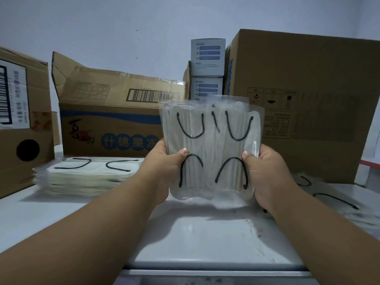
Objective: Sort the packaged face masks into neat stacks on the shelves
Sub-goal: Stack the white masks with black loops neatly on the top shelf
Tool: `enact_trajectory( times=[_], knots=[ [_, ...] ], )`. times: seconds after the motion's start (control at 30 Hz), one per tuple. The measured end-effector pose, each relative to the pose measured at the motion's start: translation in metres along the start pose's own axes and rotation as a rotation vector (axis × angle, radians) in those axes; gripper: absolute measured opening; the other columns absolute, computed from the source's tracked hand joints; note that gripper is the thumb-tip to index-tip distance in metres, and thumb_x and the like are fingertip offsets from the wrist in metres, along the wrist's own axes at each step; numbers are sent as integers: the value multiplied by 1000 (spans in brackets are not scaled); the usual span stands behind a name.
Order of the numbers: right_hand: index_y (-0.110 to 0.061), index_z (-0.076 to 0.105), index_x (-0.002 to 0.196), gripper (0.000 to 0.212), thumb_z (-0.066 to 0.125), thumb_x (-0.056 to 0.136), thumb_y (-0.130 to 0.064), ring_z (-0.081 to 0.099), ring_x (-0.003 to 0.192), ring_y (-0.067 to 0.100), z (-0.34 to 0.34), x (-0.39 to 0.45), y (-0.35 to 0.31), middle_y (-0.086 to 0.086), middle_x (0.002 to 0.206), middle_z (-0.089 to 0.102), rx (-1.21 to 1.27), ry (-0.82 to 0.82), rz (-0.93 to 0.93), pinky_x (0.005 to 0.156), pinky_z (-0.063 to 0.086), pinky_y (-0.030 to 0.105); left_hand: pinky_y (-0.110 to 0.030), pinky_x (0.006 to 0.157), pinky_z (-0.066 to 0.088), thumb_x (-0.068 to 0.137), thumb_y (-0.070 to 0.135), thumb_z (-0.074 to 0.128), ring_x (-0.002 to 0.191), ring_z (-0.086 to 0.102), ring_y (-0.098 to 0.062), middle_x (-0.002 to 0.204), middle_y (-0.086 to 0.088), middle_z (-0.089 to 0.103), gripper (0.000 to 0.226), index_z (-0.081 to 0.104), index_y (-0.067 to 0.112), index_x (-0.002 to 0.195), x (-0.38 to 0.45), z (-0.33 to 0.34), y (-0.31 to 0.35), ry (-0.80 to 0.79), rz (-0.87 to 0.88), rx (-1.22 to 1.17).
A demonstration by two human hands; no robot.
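I hold a bundle of packaged face masks [211, 149] upright above the white shelf [205, 243]; the masks are pale with black ear loops, in clear wrappers. My left hand [166, 165] grips its left edge, thumb on the front. My right hand [265, 173] grips the right edge the same way. A flat stack of the same packaged masks [88, 175] lies on the shelf at the left. More loose packs [337, 200] lie at the right, partly hidden by my right arm.
Cardboard boxes line the back: one with a barcode label [22, 124] at far left, an open one with blue print [111, 124] behind the stack, a large one [304, 103] at right. Two small white-and-blue boxes [206, 68] stand stacked between them.
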State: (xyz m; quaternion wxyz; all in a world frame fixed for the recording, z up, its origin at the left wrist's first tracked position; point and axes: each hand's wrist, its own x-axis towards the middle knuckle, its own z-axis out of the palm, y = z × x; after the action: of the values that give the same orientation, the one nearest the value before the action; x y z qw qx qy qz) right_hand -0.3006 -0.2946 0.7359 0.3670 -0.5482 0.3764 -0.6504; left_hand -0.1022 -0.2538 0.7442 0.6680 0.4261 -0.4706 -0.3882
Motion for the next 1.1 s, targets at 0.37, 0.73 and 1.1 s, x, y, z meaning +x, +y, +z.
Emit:
enact_trajectory(
  times=[0.37,0.73,1.1],
  knots=[
    [-18,70,97,15,57,99,-12,72,95,24,-6,3,-13,3,95,77,170,15,55,85,58,43,-37,71,60,87,13,74,95,69,-22,105,-3,69,38,56,24,119,1,-5,3,0,75,93],
    [-10,64,105,13,61,94,-3,73,90,30,-3,-3,-14,14,98,74,39,-203,86,79,60,49,-43,79,61,72,10,86,92,73,-19,93,4,76,40,66,30,101,-5,0,5,-163,146,279],
    [-6,70,107,19,55,96,0,74,87,29,-11,3,-17,14,99,75,350,-3,240,70,61,44,-38,77,61,90,2,67,94,73,-26,102,-11,74,25,62,14,111,-5,-5,8,-154,40,48]
  ],
)
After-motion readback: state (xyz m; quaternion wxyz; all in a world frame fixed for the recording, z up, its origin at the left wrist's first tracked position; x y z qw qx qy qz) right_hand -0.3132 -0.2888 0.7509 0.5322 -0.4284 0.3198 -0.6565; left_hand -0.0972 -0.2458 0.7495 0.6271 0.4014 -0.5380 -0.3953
